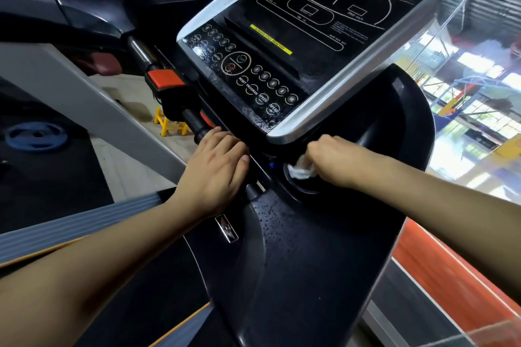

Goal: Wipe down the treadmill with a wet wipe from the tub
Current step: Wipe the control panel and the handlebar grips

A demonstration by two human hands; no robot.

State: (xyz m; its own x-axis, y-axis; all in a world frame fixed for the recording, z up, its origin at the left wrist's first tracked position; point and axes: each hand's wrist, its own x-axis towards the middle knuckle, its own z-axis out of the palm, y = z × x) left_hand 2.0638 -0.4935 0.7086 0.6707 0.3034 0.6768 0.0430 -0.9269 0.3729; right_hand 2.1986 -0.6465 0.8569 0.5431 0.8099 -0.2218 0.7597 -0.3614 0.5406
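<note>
The treadmill console (296, 45) fills the upper middle, black with a silver frame and round buttons, its lower panel speckled with wet drops. My right hand (329, 159) grips a crumpled white wet wipe (300, 170) and presses it into a round recess in the black plastic tray (310, 248) just below the console. My left hand (217, 172) rests flat, fingers straight, on the front crossbar beside the black handle (194, 121). The tub is not in view.
An orange safety clip (165, 79) sits on the bar left of the console. A blue weight plate (36, 136) and a yellow stand (169, 124) lie on the floor at left. A glass wall (473, 79) runs along the right.
</note>
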